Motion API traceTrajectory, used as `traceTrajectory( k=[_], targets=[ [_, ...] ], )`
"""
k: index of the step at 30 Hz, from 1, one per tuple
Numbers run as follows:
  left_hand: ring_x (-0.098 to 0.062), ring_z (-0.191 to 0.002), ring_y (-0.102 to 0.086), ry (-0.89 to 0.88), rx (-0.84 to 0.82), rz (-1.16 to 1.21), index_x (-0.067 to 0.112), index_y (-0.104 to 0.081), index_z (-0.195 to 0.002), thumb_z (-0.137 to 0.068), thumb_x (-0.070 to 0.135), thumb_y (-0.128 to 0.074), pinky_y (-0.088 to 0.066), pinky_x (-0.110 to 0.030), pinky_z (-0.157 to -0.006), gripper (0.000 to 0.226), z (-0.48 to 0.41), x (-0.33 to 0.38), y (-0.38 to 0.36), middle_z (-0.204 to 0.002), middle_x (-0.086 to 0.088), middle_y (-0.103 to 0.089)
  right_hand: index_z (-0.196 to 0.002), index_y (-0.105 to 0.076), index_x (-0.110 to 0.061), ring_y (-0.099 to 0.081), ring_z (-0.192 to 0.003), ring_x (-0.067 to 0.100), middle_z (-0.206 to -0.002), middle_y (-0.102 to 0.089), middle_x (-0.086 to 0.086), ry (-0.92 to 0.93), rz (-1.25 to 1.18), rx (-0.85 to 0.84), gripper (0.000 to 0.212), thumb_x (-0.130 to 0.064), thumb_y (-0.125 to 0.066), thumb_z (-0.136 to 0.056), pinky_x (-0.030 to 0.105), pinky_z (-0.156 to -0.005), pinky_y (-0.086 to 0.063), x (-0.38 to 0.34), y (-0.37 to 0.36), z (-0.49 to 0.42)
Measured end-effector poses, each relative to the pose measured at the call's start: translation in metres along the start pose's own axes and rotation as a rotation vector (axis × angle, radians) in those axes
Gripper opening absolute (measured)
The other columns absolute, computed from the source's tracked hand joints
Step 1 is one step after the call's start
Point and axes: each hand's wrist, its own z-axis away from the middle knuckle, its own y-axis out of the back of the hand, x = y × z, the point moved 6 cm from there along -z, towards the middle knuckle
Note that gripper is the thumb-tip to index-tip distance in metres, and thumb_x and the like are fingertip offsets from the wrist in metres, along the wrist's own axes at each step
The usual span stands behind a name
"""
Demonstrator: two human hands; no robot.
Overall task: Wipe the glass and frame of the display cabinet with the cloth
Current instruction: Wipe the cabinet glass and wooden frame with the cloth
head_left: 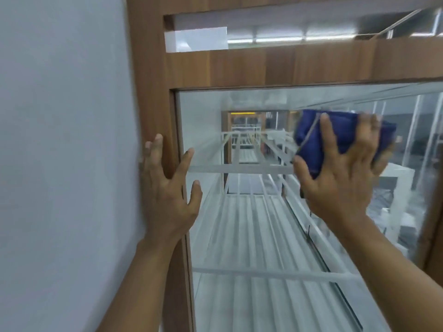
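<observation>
Display cabinet, wood frame (153,92) and glass (251,116), set against a pale wall (60,140) at far left.

Left hand (167,188): open, fingers spread, holding nothing; palm braced on the frame's left upright, thumb side reaching over the glass edge.

Interior, seen through the pane: white slatted shelves (251,224) with crossbars; no goods visible on them, though reflections confuse the view.

Cloth (311,144): blue, folded, flat against the upper glass, right of centre.

Right hand (340,168): splayed over the cloth, pinning it to the pane by palm and fingers rather than gripping it.

Handling note (judgement): wiping of the upper pane is in hand. Keep the cloth flat, press evenly, overlap strokes and run them into the top corner. The bracing palm may leave prints, so wipe that upright last. Frame above looks untreated.
</observation>
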Motion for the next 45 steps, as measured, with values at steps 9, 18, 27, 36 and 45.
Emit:
traceTrajectory(
  k=[9,18,27,36,45],
  targets=[
    [-0.037,-0.154,-0.009,-0.014,-0.049,0.038,0.007,-0.031,-0.154,-0.09,0.01,-0.067,-0.009,-0.036,-0.127,0.074,-0.017,-0.008,0.014,-0.164,-0.022,-0.011,-0.155,-0.036,-0.023,-0.02,-0.153,0.034,-0.162,-0.028,0.017,0.37,-0.184,-0.05,0.066,-0.049,-0.049,-0.095,0.058,-0.123,-0.008,-0.199,-0.028,-0.023],
    [-0.032,-0.155,0.005,0.085,-0.113,-0.023,0.021,-0.031,-0.156,-0.088,0.01,-0.069,0.006,-0.029,-0.124,0.078,0.003,0.009,0.006,-0.167,-0.01,0.003,-0.158,-0.026,-0.027,-0.012,-0.151,0.045,-0.162,-0.018,0.025,-0.513,-0.022,0.044,0.075,-0.063,-0.04,-0.094,0.066,-0.119,-0.013,0.009,0.006,-0.027],
    [-0.038,-0.154,0.007,0.013,-0.178,-0.079,0.025,-0.041,-0.151,-0.09,0.021,-0.07,-0.003,-0.05,-0.125,0.068,0.016,0.01,-0.001,-0.166,-0.018,0.001,-0.152,-0.041,-0.029,-0.022,-0.151,0.037,-0.16,-0.028,0.02,0.402,-0.058,-0.044,0.066,-0.058,-0.052,-0.094,0.058,-0.124,-0.006,-0.051,-0.002,-0.011],
    [-0.047,-0.152,-0.002,-0.06,-0.128,-0.186,0.027,-0.043,-0.15,-0.093,0.046,-0.056,-0.003,-0.063,-0.122,0.062,0.044,0.027,-0.025,-0.165,-0.02,-0.012,-0.155,-0.031,-0.03,-0.013,-0.152,0.04,-0.162,-0.017,0.024,0.022,-0.098,-0.049,0.072,-0.06,-0.05,-0.093,0.062,-0.122,-0.008,-0.027,-0.019,0.078],
    [-0.039,-0.152,-0.009,-0.035,0.002,-0.117,0.018,-0.051,-0.145,-0.097,0.039,-0.062,-0.007,-0.05,-0.125,0.053,0.126,0.003,-0.032,-0.158,-0.028,-0.023,-0.158,-0.022,-0.028,-0.009,-0.152,0.043,-0.162,-0.012,0.025,-0.221,0.022,-0.058,0.073,-0.067,-0.034,-0.098,0.068,-0.117,-0.012,0.115,-0.003,0.136]
  ],
)
